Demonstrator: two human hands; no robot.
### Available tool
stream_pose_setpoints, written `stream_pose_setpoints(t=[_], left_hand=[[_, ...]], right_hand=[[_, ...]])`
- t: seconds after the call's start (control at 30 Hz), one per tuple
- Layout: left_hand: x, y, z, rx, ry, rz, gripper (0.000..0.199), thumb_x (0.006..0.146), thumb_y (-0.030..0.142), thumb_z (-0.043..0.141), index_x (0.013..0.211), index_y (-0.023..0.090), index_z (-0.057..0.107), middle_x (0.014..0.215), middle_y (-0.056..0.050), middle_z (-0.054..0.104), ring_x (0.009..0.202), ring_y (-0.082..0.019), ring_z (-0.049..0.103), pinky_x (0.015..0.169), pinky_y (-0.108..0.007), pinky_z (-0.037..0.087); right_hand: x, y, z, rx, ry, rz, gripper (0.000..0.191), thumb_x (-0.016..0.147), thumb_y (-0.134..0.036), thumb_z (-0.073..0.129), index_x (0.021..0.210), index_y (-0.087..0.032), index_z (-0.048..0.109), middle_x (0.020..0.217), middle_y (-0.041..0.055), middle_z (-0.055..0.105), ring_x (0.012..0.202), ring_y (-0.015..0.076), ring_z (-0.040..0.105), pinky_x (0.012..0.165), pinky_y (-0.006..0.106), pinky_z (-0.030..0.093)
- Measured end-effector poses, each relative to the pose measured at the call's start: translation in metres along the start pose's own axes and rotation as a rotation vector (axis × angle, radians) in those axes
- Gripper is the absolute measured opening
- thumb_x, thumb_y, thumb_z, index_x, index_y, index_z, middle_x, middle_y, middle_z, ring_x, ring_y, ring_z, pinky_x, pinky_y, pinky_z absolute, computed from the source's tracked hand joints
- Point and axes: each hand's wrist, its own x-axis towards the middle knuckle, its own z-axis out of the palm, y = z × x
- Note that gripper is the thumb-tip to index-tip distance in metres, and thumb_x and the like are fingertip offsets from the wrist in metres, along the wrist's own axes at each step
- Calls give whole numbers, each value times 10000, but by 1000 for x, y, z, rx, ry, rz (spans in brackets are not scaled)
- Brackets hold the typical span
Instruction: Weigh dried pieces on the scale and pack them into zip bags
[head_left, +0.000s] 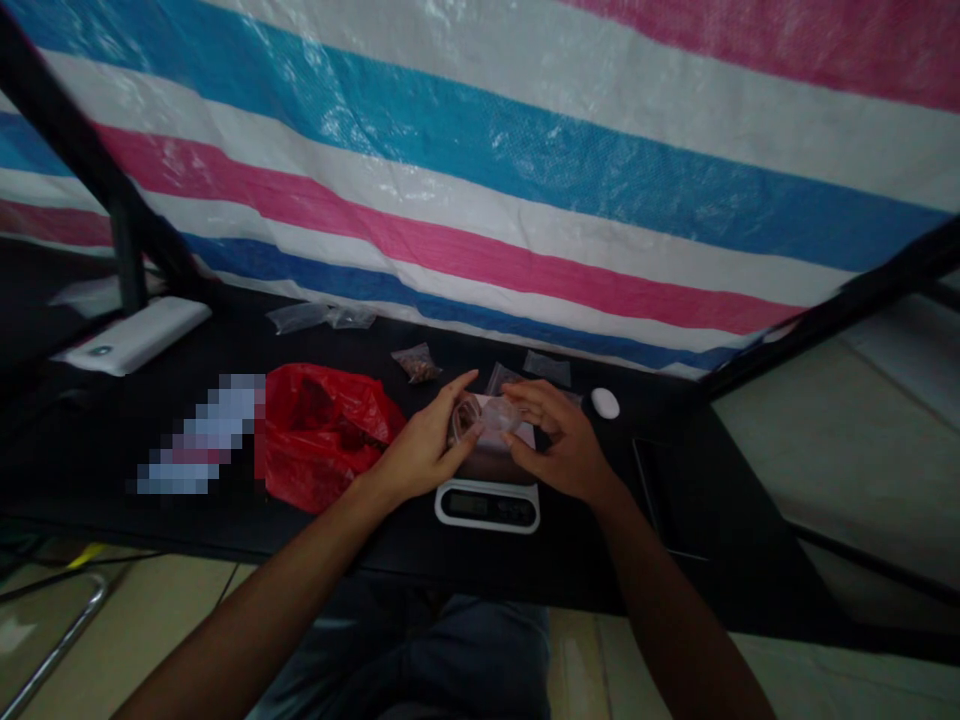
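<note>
Above a small digital kitchen scale (487, 507), both of my hands are close together. My left hand (427, 450) is closed round a small clear plastic container (466, 414), with something brownish inside. Between the fingers of my right hand (562, 440) is a clear, rounded plastic piece (501, 413), its rim near the container; whether it is a lid or a second cup I cannot tell. The scale's shiny platform shows beneath them, and its display is too dim to read. An open red plastic bag (322, 430) lies beside my left forearm, its contents dark.
Behind my hands lie a small zip bag of brown bits (416, 363) and clear bags (547, 368). A white round object (605, 403) and a dark flat device (660, 495) are at right. A white power bank (139, 335) lies left. Striped sheeting (480, 180) hangs behind.
</note>
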Motion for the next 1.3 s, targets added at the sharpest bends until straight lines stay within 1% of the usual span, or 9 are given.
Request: stream_pose_setpoints(t=[0.1, 0.23, 0.33, 0.43, 0.57, 0.73, 0.87, 1.03, 1.3], left_hand=[[-2, 0, -1, -26, 43, -23, 618, 1028, 365, 528, 1581, 175, 327, 1259, -127, 634, 1061, -227, 661, 965, -384, 540], [-4, -6, -3, -87, 90, 64, 786, 995, 520, 529, 1620, 163, 213, 1225, -128, 581, 1011, -236, 624, 890, -389, 534], [-4, -8, -5, -89, 90, 92, 806, 1008, 571, 439, 1643, 163, 155, 1263, -142, 552, 1023, -252, 611, 892, -421, 531], [-3, -7, -6, -46, 120, 29, 732, 1032, 451, 477, 1641, 189, 165, 1303, -145, 548, 1097, -261, 613, 958, -442, 529], [-3, -3, -1, 15, 151, 45, 788, 966, 378, 655, 1609, 205, 233, 1287, -130, 562, 1109, -263, 638, 975, -432, 550], [-2, 0, 4, -13, 152, 108, 865, 907, 370, 752, 1596, 213, 254, 1242, -111, 598, 1093, -249, 664, 965, -417, 576], [1, 7, 2, -204, 93, -32, 952, 864, 424, 800, 1620, 215, 262, 1191, -110, 680, 1020, -252, 709, 923, -420, 607], [3, 19, -7, -364, 8, -81, 427, 974, 485, 650, 1232, 153, 724, 1113, -106, 782, 993, -257, 743, 886, -359, 607], [8, 23, -9, -412, 112, -67, 317, 990, 430, 646, 1069, 173, 815, 1091, -105, 819, 1026, -249, 763, 939, -365, 605]], right_hand=[[4, -2, -6, -128, -51, -10, 445, 818, -111, 708, 1239, -249, 668, 1205, 87, 685, 1107, 240, 683, 955, 411, 586], [6, 6, -12, -251, -178, 86, 342, 794, -97, 709, 1110, -217, 662, 1091, 61, 728, 1028, 234, 690, 953, 422, 555], [5, 11, -14, -301, -215, 119, 357, 792, -169, 785, 1129, -211, 678, 1144, 87, 732, 1082, 267, 684, 980, 465, 538], [6, 9, -12, -277, -138, 17, 434, 808, -304, 840, 1208, -230, 687, 1238, 116, 718, 1182, 298, 653, 1043, 513, 507], [8, -3, -1, -190, -12, -115, 236, 878, -359, 789, 1084, -264, 724, 1073, 74, 765, 1046, 269, 690, 969, 489, 534], [8, -9, 12, -111, 77, -111, 30, 937, -272, 718, 910, -266, 732, 913, 32, 771, 900, 217, 705, 868, 423, 558], [8, -10, 8, -51, 87, -51, 79, 939, -291, 715, 869, -256, 725, 894, 34, 760, 873, 204, 706, 841, 400, 565], [8, -13, 2, -48, 125, 17, 115, 946, -317, 696, 863, -240, 717, 898, 42, 746, 870, 199, 698, 854, 396, 568], [6, -12, 11, -20, 152, -17, 46, 934, -280, 709, 909, -258, 741, 918, 35, 774, 874, 201, 709, 843, 390, 575]])
